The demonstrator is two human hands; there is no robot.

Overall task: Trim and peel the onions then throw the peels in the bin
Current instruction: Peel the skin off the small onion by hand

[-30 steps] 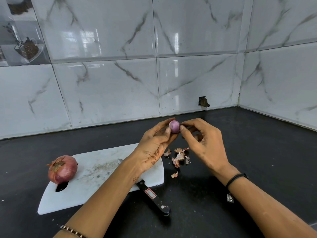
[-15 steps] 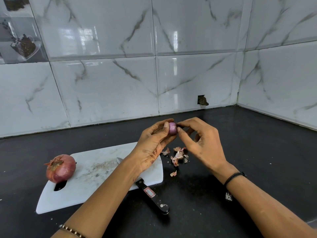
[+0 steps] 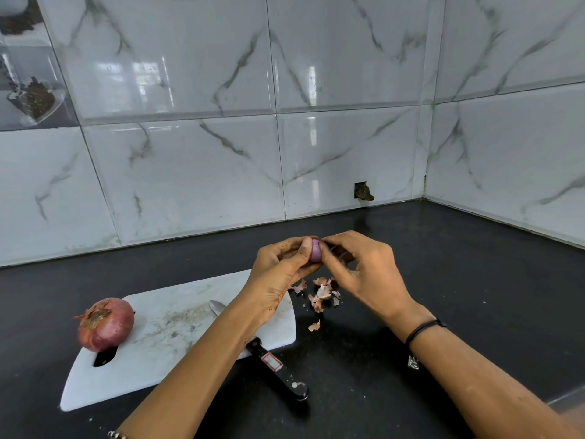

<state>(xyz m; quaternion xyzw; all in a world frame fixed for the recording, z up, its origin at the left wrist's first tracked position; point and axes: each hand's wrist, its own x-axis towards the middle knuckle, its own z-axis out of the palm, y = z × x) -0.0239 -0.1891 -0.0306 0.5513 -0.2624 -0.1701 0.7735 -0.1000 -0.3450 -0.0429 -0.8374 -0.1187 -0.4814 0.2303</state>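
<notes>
Since a second earlier, the left hand (image 3: pixel 278 270) and right hand (image 3: pixel 364 274) had closed tighter, both pinching the small onion (image 3: pixel 316 250), judged nearly peeled. Peels (image 3: pixel 319 294) lay at 6 o'clock, unbinned. The large onion (image 3: pixel 106 324), at 8 o'clock, remained unpeeled.

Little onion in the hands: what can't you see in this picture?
- Small onion, head view: mostly covered by fingers of the left hand and right hand; leftover skin cannot be told.
- Knife, head view: mid-blade hidden under the left forearm.
- Bin: nowhere in the frame.
</notes>
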